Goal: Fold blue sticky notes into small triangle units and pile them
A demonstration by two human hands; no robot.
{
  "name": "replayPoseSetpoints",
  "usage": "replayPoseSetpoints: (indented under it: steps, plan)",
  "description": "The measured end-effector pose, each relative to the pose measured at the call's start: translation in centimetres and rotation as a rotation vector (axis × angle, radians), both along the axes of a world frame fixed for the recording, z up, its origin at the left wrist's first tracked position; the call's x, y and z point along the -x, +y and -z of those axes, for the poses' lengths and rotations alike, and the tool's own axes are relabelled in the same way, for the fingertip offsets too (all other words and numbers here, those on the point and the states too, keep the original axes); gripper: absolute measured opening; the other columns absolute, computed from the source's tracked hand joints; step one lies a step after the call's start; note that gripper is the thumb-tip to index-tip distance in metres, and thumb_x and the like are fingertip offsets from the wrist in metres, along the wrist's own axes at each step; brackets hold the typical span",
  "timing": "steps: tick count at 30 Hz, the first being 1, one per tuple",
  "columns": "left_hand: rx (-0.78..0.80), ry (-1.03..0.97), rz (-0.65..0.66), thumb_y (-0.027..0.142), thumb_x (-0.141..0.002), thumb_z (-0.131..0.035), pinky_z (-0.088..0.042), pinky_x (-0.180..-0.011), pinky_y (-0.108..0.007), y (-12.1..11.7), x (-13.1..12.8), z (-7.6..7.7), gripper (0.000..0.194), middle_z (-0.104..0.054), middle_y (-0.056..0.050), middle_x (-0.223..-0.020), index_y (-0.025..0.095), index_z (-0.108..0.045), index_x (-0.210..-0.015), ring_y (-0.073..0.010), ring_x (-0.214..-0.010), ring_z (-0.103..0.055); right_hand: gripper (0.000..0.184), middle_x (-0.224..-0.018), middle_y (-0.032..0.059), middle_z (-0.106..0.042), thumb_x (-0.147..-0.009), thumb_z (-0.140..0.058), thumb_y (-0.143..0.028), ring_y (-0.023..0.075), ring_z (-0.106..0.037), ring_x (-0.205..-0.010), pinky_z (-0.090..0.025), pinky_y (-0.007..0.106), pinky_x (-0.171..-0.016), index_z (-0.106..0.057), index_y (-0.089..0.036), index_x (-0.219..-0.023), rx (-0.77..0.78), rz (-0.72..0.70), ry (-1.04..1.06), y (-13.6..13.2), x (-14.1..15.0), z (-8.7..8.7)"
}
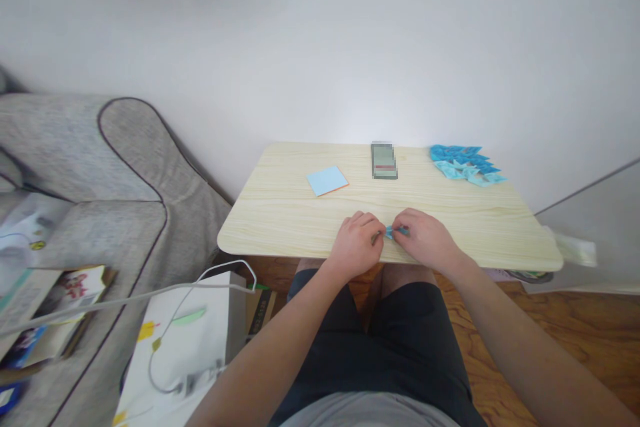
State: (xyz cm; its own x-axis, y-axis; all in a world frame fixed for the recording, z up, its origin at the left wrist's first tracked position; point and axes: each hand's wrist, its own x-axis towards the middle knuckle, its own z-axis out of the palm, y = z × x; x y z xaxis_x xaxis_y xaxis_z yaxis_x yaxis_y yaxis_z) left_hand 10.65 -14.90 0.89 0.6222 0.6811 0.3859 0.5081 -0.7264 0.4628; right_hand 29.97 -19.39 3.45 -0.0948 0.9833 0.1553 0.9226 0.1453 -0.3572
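Near the front edge of the pale wooden table (280,213), a small piece of folded blue paper (389,232) is pinched between both hands. My left hand (358,238) grips its left side, fingers curled. From the other side my right hand (421,235) holds it between thumb and fingertips. Much of the paper is hidden by the fingers, so its exact shape cannot be made out. A stack of square light-blue paper (327,181), with an orange edge showing underneath, lies farther back on the left. Several folded blue paper pieces (463,163) sit together at the back right.
A phone (384,161) lies at the table's back middle, by the white wall (320,47). To the left are a grey sofa (115,227) with books (75,307) on it and a white cabinet (195,320) with a cable and plug on top.
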Motion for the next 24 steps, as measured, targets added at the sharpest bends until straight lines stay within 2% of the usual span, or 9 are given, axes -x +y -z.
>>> replayPoseSetpoints:
  steps: [13,20,24]
  plan:
    - [0.017,-0.023,-0.006,0.012,-0.091,-0.057,-0.050,-0.088,-0.038,0.1,0.0,0.2,0.013,-0.068,-0.005,-0.100,0.022,-0.066,-0.092,-0.0227,-0.103,-0.059,0.016,-0.100,0.0051,-0.075,-0.093,-0.060,-0.027,0.0232,-0.067,-0.098,-0.047,0.034,-0.090,-0.076,-0.024,-0.092,0.012,-0.013,0.040,0.1,-0.3,0.0]
    - [0.023,-0.034,-0.005,0.012,-0.090,-0.058,-0.050,-0.089,-0.038,0.2,0.0,0.3,0.013,-0.068,-0.005,-0.099,0.022,-0.066,-0.092,-0.0228,-0.103,-0.059,0.015,-0.097,0.0023,-0.075,-0.091,-0.061,-0.026,0.0199,-0.067,-0.084,-0.049,0.031,-0.079,-0.071,-0.025,-0.101,-0.017,0.041,0.127,-0.7,-0.9,0.3]
    - [0.029,-0.039,-0.003,0.012,-0.090,-0.058,-0.049,-0.090,-0.039,0.2,0.0,0.3,0.013,-0.068,-0.005,-0.099,0.022,-0.066,-0.092,-0.0228,-0.104,-0.059,0.014,-0.100,0.0039,-0.075,-0.089,-0.062,-0.026,0.0211,-0.067,-0.091,-0.049,0.032,-0.086,-0.073,-0.024,-0.097,-0.039,0.025,0.161,-0.9,-1.0,0.6]
